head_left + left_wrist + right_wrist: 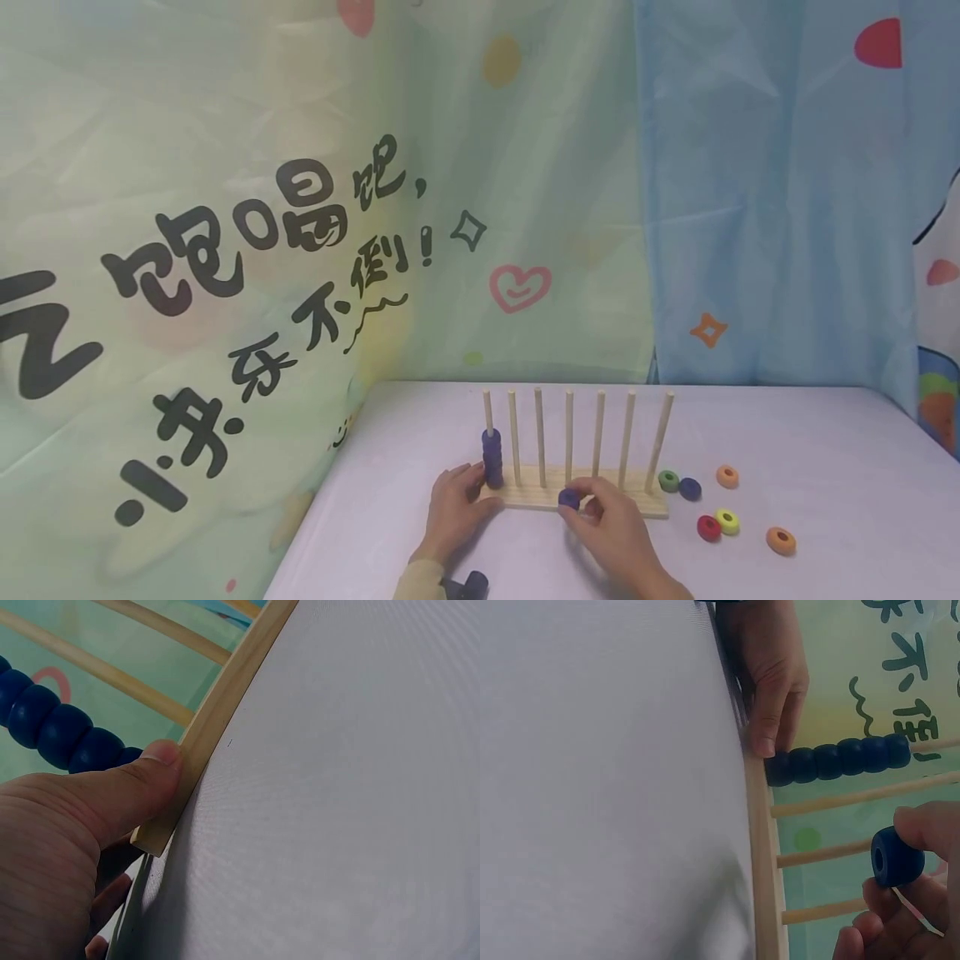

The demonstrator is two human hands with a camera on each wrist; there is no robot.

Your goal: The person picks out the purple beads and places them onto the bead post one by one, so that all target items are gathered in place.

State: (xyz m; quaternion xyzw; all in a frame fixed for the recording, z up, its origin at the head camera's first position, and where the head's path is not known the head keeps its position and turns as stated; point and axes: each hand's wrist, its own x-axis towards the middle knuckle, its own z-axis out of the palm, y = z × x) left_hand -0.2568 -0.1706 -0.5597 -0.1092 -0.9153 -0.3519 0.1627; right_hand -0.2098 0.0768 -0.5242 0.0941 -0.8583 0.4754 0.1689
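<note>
A wooden peg rack (525, 499) with several upright rods stands on the white table. Dark blue beads (492, 458) are stacked on its leftmost rod, filling roughly the lower half. My left hand (453, 510) grips the left end of the base (217, 697), thumb on the near edge and fingers round the end, as the left wrist view shows. Between thumb and fingers my right hand (611, 527) pinches a single dark blue bead (897, 859), held off the rods in front of the rack's middle. Its hole faces sideways in the right wrist view.
Right of the rack lie loose beads: a green one (669, 480), a dark blue one (690, 489), a red one (708, 528), a yellow one (727, 522) and two orange ones (782, 541). Printed curtains (525, 208) hang behind the table.
</note>
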